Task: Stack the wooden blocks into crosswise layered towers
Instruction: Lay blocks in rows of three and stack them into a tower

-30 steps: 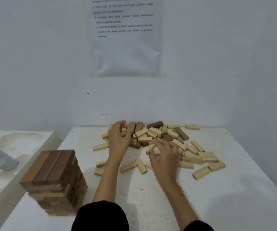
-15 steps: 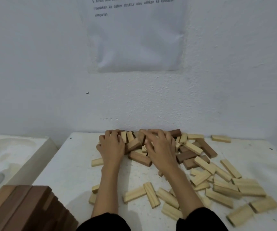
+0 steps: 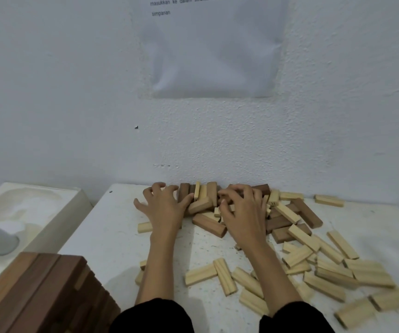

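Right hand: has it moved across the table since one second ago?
Yes. The right hand went away from the person, toward the wall; its fingers are now over the blocks at the far edge of the table.

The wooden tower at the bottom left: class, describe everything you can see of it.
The wooden tower stands on the near left corner of the white table, partly cut off by the frame. Its top layer is three brown blocks side by side; layers below run crosswise, mixing brown and paler wood. It stands apart from the loose blocks.
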A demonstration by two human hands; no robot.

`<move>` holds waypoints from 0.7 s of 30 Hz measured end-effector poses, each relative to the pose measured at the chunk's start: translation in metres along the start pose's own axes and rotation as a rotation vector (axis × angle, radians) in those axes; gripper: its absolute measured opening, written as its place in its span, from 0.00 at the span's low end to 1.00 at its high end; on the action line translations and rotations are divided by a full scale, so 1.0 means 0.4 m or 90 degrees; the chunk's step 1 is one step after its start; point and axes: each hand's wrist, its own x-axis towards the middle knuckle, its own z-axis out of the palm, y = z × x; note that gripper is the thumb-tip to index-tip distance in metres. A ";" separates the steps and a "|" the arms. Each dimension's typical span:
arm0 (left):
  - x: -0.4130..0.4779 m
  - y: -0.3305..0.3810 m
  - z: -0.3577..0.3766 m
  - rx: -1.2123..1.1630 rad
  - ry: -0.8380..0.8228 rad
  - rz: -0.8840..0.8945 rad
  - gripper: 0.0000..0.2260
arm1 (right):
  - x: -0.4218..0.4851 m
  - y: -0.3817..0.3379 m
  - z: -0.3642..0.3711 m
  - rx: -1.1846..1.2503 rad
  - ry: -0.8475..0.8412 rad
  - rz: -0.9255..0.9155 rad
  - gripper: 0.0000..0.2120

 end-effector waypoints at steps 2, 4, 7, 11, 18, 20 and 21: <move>0.001 0.004 -0.001 -0.013 0.011 -0.001 0.20 | 0.001 0.002 0.002 -0.002 0.004 -0.003 0.10; 0.002 0.004 -0.004 -0.018 0.008 -0.010 0.17 | 0.002 0.003 0.003 -0.001 0.008 -0.001 0.09; 0.004 0.005 -0.014 -0.030 0.017 -0.012 0.12 | 0.001 0.000 0.005 0.008 0.023 0.003 0.12; 0.005 0.014 -0.023 -0.030 0.019 0.016 0.07 | 0.001 -0.002 0.006 0.019 0.034 0.006 0.10; -0.001 0.004 -0.012 -0.177 0.105 0.071 0.13 | 0.000 0.003 0.003 0.017 0.021 0.003 0.08; 0.003 0.004 -0.021 -0.271 0.104 0.081 0.15 | 0.001 0.001 0.002 0.013 0.020 0.001 0.08; 0.003 0.007 -0.024 -0.306 0.080 0.083 0.16 | 0.001 0.000 0.001 0.009 0.017 0.002 0.08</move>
